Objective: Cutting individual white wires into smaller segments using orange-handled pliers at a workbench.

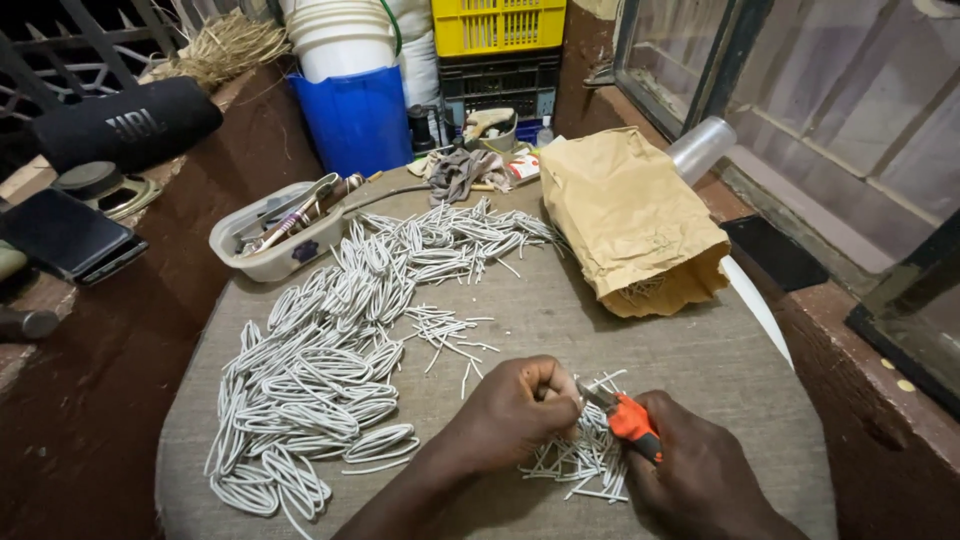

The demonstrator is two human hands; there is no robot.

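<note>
**Cutting wire at the near edge of the table**

Your left hand [515, 410] is curled into a loose fist, pinching a piece of white wire (mostly hidden by the fingers) at the near edge of the table [700, 370]. Your right hand [700, 480] grips the orange-handled pliers [625, 415], whose jaws point at that pinch, touching or just beside your fingertips. Whether the jaws have closed on the wire cannot be told.

Cut pieces [585, 455] lie under both hands. The looped wire [330, 380] covers the table's left half, and the paper bag [630, 220] lies at its far right.

The risk, as it looks: the jaws sit so near your left fingertips that a squeeze could nip skin if the wire slips. Short offcuts may also spring away and roll off the near edge, since they pile right at it.
</note>
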